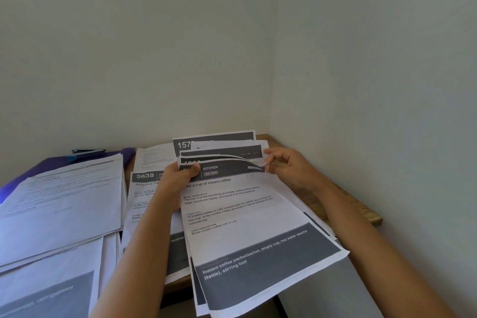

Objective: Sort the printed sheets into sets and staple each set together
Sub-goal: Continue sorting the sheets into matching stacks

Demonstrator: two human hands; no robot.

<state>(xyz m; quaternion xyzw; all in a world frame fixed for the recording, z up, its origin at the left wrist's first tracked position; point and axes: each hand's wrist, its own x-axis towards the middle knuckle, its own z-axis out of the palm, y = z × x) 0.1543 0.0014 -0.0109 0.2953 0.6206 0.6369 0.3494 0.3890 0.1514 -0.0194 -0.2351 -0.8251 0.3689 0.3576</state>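
Observation:
I hold a fanned bundle of printed sheets (247, 217) above the wooden table (356, 206). The top sheet has a dark "KITCHEN" header and the title "Brew a cup of instant coffee". My left hand (178, 183) grips the bundle's upper left corner, thumb on the header. My right hand (289, 165) pinches the upper right corners of the sheets, which curl apart there. Another sheet headed "157" (214, 138) stands at the back of the fan. No stapler shows.
A sheet numbered "3638" (144, 188) lies flat under my left forearm. Overlapping paper piles (64, 204) cover the table's left side, over a purple folder (51, 162) with a pen (87, 151) on it. Walls meet in a corner behind the table.

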